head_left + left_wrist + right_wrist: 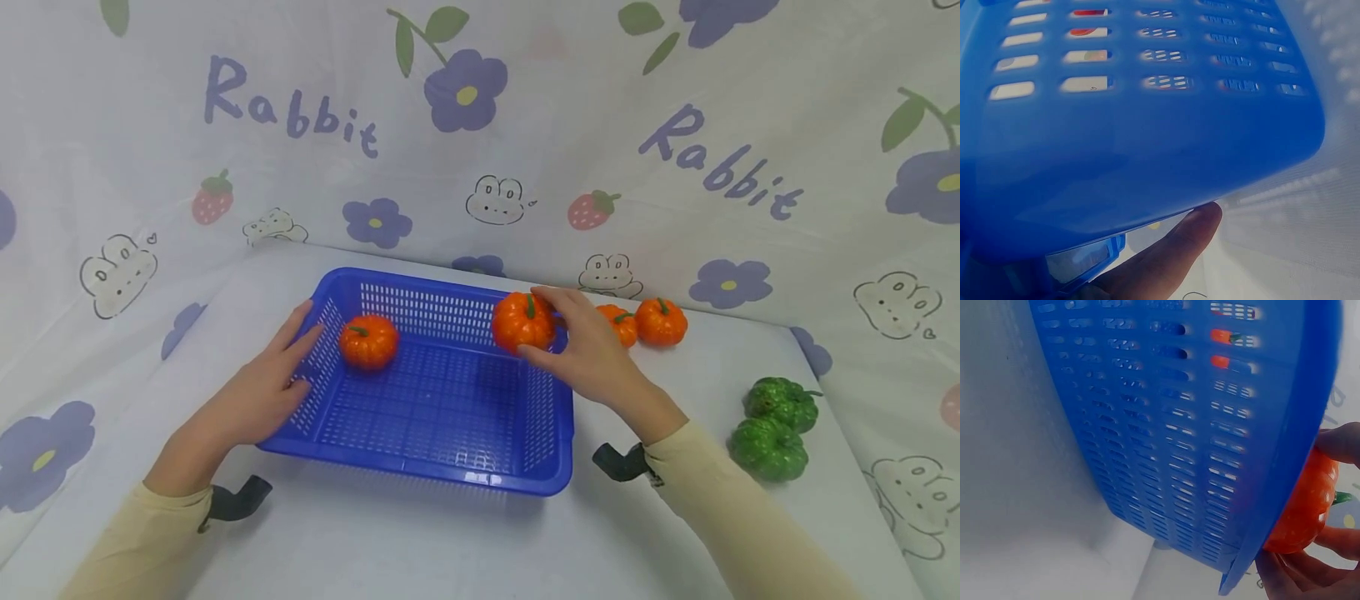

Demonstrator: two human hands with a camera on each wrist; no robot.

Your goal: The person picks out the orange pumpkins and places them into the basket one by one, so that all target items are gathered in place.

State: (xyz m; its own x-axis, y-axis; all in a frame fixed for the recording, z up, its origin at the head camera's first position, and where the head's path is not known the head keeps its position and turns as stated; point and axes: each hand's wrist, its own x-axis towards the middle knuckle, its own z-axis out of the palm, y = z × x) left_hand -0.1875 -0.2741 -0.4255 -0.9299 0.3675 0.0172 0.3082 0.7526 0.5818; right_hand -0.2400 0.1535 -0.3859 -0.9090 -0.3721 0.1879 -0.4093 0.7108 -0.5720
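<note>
A blue plastic basket (pixel 420 467) with slotted walls stands on the white table. Against its left wall lies my left hand (pixel 258 387), fingers fairly straight along the rim; one fingertip touches the basket's edge in the left wrist view. My right hand (pixel 592 350) grips an orange pumpkin (pixel 519 323) at the basket's back right corner, thumb in front and fingers behind. In the right wrist view that pumpkin (pixel 1304 506) shows partly behind the rim. Another orange pumpkin (pixel 369 342) sits inside the basket at the left.
Beyond my right hand, two orange pumpkins sit on the table: one partly hidden (pixel 621 325), the other in full sight (pixel 662 322). Two green pumpkins, a rear one (pixel 780 403) and a front one (pixel 769 450), lie at the right. A patterned cloth (pixel 420 167) hangs behind.
</note>
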